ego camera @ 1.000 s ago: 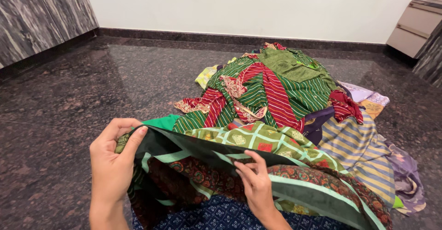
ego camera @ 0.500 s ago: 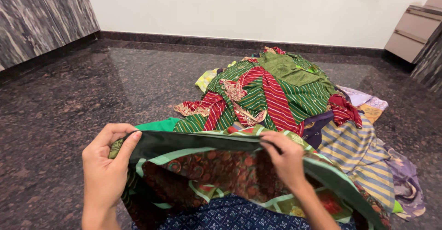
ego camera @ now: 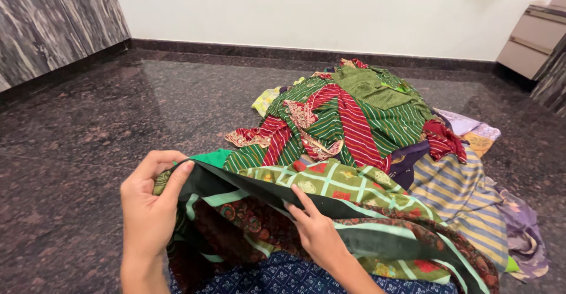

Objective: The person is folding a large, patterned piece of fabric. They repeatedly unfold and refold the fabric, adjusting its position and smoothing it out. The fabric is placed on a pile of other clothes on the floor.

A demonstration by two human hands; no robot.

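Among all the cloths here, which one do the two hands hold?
The dark-bordered green checked cloth in front. The left hand pinches its corner and the right hand grips its edge. The green and red striped cloth lies untouched on the pile behind.

Left hand (ego camera: 147, 211) fingertips tucked behind green patterned cloth (ego camera: 330, 211), cloth's lower part cut off by bottom edge

Left hand (ego camera: 147, 208) curled, thumb up (a pinch); right hand (ego camera: 316, 230) flatter, fingers forward.
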